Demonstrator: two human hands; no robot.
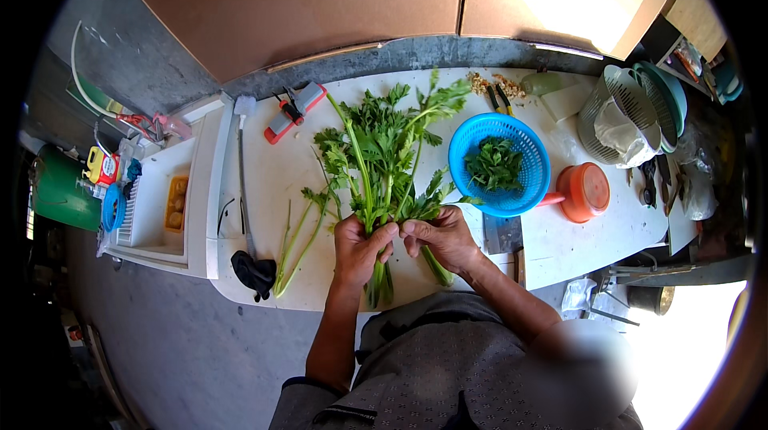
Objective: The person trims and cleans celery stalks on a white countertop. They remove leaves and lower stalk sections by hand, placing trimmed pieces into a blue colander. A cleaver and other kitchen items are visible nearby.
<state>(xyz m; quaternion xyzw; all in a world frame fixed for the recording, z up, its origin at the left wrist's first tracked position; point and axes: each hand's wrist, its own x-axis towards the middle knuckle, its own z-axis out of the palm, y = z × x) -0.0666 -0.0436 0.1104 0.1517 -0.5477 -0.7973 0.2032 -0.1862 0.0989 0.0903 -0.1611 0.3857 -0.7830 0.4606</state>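
A leafy bunch of celery [384, 146] spreads over the white table [272, 166] in front of me, its leaves pointing away and its stalk ends toward my body. My left hand [358, 248] is closed around the stalks. Close beside it, my right hand [446, 240] pinches at the celery with thumb and fingers, the two thumbs nearly meeting. A few thin stalks [298, 248] lie apart to the left. Just right of the bunch stands a blue plastic basket [538, 150] holding loose picked leaves [494, 164].
An orange dipper [584, 192] and a cleaver [502, 234] lie near the basket. Behind are yellow-handled pliers [500, 99]. Strainer baskets [620, 114] stand far right. At left are a sink [200, 182], a brush [243, 130] and a black cloth [254, 272].
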